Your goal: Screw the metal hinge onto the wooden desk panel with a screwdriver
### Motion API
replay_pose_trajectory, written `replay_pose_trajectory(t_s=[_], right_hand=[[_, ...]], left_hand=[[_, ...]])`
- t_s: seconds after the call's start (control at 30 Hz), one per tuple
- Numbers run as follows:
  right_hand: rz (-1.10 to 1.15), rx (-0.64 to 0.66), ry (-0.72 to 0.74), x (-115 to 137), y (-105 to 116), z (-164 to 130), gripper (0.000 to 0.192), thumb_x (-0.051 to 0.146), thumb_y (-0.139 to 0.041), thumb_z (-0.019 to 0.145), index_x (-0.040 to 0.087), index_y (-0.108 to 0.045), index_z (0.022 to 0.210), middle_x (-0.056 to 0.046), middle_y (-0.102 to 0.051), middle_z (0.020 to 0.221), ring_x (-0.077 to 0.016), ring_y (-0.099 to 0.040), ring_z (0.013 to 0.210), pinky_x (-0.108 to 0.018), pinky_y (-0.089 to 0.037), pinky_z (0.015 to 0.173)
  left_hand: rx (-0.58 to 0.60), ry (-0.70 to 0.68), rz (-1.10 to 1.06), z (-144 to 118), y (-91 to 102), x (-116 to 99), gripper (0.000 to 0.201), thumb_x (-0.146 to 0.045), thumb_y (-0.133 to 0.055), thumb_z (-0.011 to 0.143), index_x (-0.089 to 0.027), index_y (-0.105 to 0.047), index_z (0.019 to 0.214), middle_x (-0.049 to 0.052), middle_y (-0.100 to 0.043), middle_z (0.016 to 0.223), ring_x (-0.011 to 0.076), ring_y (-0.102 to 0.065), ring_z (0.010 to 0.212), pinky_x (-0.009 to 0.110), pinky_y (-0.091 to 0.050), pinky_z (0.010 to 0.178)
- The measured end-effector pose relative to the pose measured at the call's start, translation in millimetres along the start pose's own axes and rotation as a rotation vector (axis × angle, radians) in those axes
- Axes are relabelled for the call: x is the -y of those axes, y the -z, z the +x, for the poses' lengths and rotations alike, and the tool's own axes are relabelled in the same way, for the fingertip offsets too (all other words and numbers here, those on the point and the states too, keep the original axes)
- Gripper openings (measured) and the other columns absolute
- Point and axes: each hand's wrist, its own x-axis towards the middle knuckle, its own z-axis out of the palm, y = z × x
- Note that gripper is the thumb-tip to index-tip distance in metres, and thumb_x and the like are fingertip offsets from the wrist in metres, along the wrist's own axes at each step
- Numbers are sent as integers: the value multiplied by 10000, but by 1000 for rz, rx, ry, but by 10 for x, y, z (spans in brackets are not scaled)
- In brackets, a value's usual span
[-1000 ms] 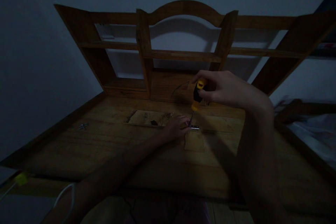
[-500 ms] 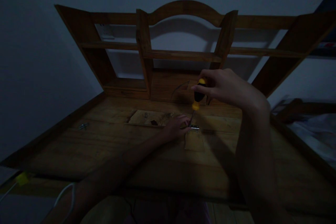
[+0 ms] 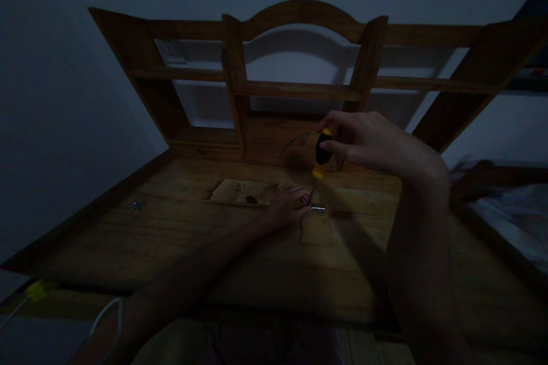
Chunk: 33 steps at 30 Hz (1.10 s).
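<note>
My right hand grips a yellow and black screwdriver by its handle. The shaft slants down, its tip meeting the left end of a small metal hinge. At that spot, the fingers of my left hand are bent together around the tip and the hinge's left edge; whatever they pinch is too small and dark to make out. Beneath the hinge lies a pale rectangular piece of wood or card, flat on the wooden desktop.
Left of my hand, a long pale board lies with a dark fragment on it. Small metal parts rest further left. A wooden shelf unit rises at the back. A yellow tag and white cord are at the lower left.
The fingers of my right hand have shifted around the screwdriver handle, and the wrist has moved slightly right. The handle leans a little further left. My left hand stays at the hinge.
</note>
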Motion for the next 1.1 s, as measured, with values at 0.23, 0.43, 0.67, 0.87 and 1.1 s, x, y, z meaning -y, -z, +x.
replay_pose_trajectory(t_s=[0.23, 0.43, 0.67, 0.87, 1.1], right_hand=[[-53, -76, -47, -93, -48, 15, 313, 439, -573, 864, 183, -649, 1027, -71, -689, 857, -234, -625, 792, -309, -407, 672], [13, -29, 22, -131, -2, -19, 323, 360, -589, 832, 212, -627, 1117, -46, -697, 921, -225, -635, 808, -309, -431, 696], [20, -17, -24, -118, 34, -47, 286, 354, -572, 855, 234, -633, 1106, -32, -696, 857, -222, -636, 767, -315, -437, 674], [-48, -98, -52, -95, -16, -19, 299, 446, -584, 861, 203, -658, 1018, -65, -694, 865, -238, -627, 798, -321, -424, 685], [-41, -34, -10, -115, -10, -20, 315, 437, -575, 856, 208, -652, 1058, -70, -702, 981, -252, -633, 863, -326, -442, 712]], left_hand=[[-13, -5, -20, -16, -44, 58, 158, -224, -669, 846, -178, -594, 977, 20, -627, 895, 162, -609, 834, 282, -481, 775], [-19, 14, -17, -18, -44, 43, 132, -215, -652, 841, -186, -594, 957, 21, -633, 899, 170, -618, 850, 289, -486, 781], [-25, 9, -19, -24, -43, 56, 164, -225, -659, 841, -182, -593, 984, 19, -645, 910, 157, -626, 834, 276, -489, 766], [-9, 12, -36, -25, -60, 57, 177, -218, -640, 847, -186, -597, 1016, 30, -661, 929, 168, -630, 864, 291, -493, 804], [-20, 22, -37, -37, -60, 62, 193, -234, -630, 849, -189, -602, 1035, 31, -664, 926, 168, -637, 852, 297, -504, 797]])
